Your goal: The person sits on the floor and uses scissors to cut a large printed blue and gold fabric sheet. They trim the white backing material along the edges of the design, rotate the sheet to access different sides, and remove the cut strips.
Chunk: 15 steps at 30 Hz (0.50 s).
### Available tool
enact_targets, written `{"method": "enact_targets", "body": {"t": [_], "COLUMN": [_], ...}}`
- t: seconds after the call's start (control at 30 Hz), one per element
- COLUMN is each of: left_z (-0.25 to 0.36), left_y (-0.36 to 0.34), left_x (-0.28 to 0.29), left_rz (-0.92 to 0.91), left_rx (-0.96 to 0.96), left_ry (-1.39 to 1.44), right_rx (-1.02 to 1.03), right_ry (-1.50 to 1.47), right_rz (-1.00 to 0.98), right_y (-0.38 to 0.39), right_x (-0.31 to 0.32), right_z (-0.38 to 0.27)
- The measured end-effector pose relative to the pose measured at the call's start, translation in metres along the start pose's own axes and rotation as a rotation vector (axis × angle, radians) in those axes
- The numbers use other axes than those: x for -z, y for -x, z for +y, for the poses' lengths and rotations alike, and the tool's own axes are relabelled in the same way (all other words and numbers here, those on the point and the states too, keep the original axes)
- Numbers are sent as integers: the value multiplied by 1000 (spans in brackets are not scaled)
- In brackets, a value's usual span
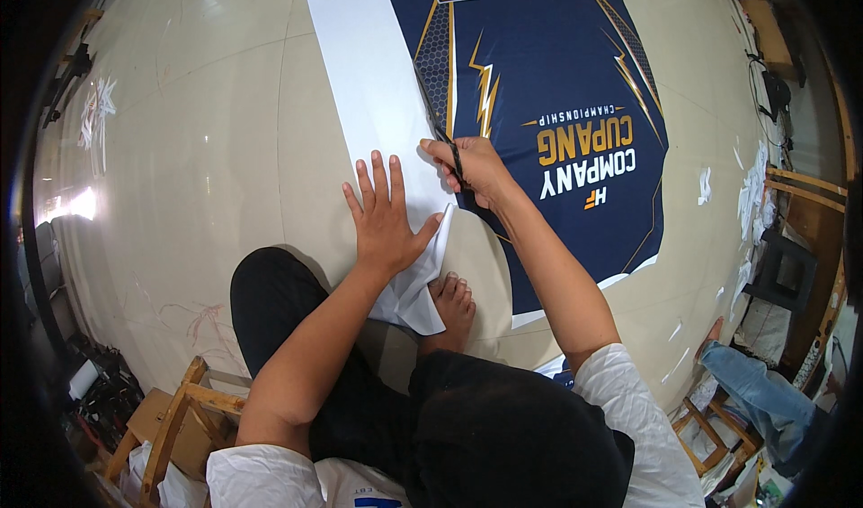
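A navy printed fabric panel (pixel 539 85) with gold and white graphics lies spread on the floor. Along its left side runs a plain white strip (pixel 360 67). My right hand (pixel 476 168) is closed on the handles of dark scissors (pixel 440 129); their blades point away from me along the line between navy and white. My left hand (pixel 387 225) lies flat with fingers spread on the white strip, its thumb at a folded edge. Nearer me, the cut part of the strip hangs loose and crumpled beside my bare foot (pixel 454 303).
Beige tiled floor (pixel 225 130) surrounds the fabric. White scraps (pixel 755 189) lie to the right, and more scraps (pixel 97 112) at the far left. Wooden stools (pixel 166 427) stand at the lower left and along the right side. Another person's jeans-clad leg (pixel 755 382) shows at the lower right.
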<state>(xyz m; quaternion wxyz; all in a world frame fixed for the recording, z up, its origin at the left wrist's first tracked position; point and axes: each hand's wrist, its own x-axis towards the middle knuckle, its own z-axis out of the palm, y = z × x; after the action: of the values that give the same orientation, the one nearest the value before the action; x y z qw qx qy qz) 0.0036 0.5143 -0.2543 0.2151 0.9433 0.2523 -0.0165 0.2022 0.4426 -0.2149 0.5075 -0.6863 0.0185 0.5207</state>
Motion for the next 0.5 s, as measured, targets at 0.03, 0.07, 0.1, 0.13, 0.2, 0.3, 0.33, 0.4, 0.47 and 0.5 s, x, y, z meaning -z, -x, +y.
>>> {"method": "enact_targets", "body": {"t": [0.03, 0.07, 0.1, 0.13, 0.2, 0.3, 0.33, 0.4, 0.47, 0.5], "left_z": [0, 0, 0, 0, 0, -1, 0, 0, 0, 0], "left_y": [0, 0, 0, 0, -1, 0, 0, 0, 0, 0], "left_x": [0, 0, 0, 0, -1, -1, -1, -1, -1, -1], "left_rz": [-3, -3, -3, -3, -1, -8, -12, -8, -1, 5], "left_rx": [1, 2, -1, -4, -7, -4, -4, -4, -6, -8], "left_ry": [0, 0, 1, 2, -4, -10, -10, -1, 4, 5], "right_rx": [1, 1, 3, 0, -8, -9, -10, -11, -10, -10], "right_ry": [-12, -25, -38, -33, -22, -34, -36, -39, -16, -4], "right_rz": [-9, -19, -25, -16, -3, -10, -10, -10, -9, -8], "right_y": [0, -1, -1, -5, -10, -11, -12, -14, -15, -15], "right_x": [-1, -2, -2, -2, -3, -4, -4, -4, -5, -5], "right_z": [-3, -5, -7, -8, -9, -13, -14, -15, -17, -17]}}
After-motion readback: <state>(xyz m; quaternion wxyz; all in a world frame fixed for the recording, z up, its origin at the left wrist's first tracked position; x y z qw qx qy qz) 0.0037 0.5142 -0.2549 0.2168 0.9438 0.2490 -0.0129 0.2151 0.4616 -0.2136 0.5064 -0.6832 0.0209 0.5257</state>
